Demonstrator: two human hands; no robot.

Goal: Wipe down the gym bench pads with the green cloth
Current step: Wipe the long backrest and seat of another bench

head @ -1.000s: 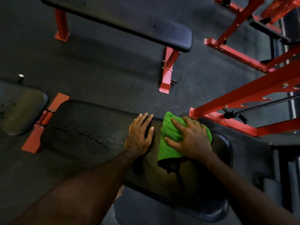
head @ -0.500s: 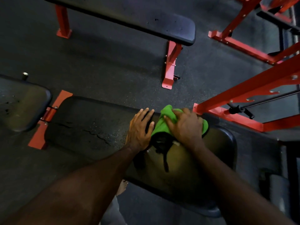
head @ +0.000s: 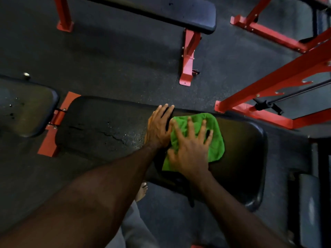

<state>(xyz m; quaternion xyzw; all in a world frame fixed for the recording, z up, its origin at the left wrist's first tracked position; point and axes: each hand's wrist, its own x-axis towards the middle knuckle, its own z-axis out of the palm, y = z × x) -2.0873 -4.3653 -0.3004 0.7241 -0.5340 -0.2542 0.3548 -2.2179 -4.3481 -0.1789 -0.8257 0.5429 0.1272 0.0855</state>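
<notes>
I judge I'm mid-wipe on the bench pad (head: 238, 140): my right hand (head: 189, 149) lies flat with fingers spread, pressing the green cloth (head: 215, 140) onto the pad's right half, while my left hand (head: 158, 127) rests open on the pad just beside the cloth, bracing. Next I'd want to sweep the cloth leftward over the cracked, speckled stretch, keeping even pressure. The lighting is dim, my forearms hide the near edge, and whether the pad is damp I can't tell.

Two hands (head: 157, 127), one green cloth (head: 215, 145), three bench pads (head: 100, 126), one barbell (head: 268, 105)
</notes>
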